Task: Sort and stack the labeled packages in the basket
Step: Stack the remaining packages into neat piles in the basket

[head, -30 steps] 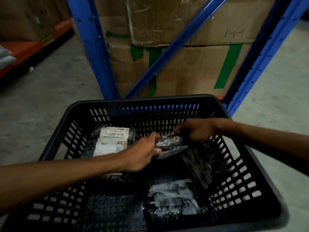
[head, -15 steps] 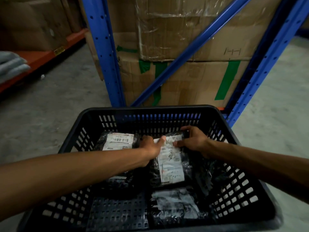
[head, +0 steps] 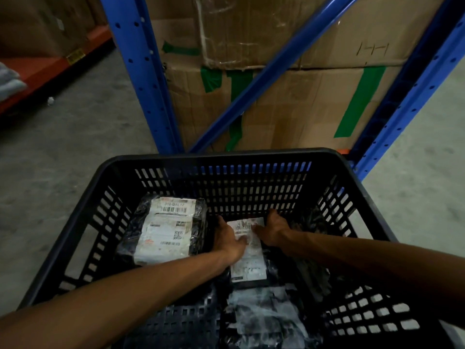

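A black slotted plastic basket (head: 83,217) holds several black plastic-wrapped packages. A package with a large white barcode label (head: 164,230) lies face up at the far left. Beside it on the right lies a second labeled package (head: 249,263), label up. My left hand (head: 230,239) presses on its left edge and my right hand (head: 273,230) holds its far right corner. A glossy black package (head: 264,321) lies nearer to me, its label not visible. Another dark package (head: 312,270) leans by the right wall.
Blue steel rack uprights and a diagonal brace (head: 141,79) stand just behind the basket, with taped cardboard boxes (head: 302,96) stacked inside. An orange shelf beam (head: 50,69) runs at the far left. Grey concrete floor (head: 63,147) lies on both sides.
The package in my hands went from tilted on edge to lying flat with its label up beside the left package. Both hands moved down and closer together on it.
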Demonstrator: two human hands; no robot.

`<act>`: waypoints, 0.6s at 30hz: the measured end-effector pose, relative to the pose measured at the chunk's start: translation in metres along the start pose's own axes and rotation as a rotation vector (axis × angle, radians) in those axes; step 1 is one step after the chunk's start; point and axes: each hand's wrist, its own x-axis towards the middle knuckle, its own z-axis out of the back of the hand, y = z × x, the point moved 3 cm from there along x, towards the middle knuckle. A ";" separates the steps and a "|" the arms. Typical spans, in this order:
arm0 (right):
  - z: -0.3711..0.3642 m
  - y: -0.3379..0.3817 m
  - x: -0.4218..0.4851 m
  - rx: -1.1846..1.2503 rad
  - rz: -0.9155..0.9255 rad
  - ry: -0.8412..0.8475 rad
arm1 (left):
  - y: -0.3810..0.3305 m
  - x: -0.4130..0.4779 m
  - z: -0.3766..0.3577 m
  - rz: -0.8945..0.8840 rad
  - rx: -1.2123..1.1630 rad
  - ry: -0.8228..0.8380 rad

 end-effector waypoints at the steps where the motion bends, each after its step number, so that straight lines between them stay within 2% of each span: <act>1: -0.002 0.000 0.002 -0.001 -0.019 -0.004 | 0.002 0.003 -0.001 -0.005 0.000 0.001; 5: -0.003 0.002 0.007 -0.026 -0.053 -0.054 | 0.007 0.008 0.001 -0.045 -0.011 -0.053; 9: 0.003 0.012 0.004 -0.339 -0.044 -0.056 | 0.007 0.000 0.003 -0.086 0.093 -0.016; 13: 0.025 0.027 -0.014 -0.506 0.059 0.086 | -0.003 -0.022 0.015 -0.026 0.185 0.113; 18: 0.059 0.027 -0.084 -0.694 0.377 0.106 | -0.002 -0.075 0.017 -0.093 0.232 0.366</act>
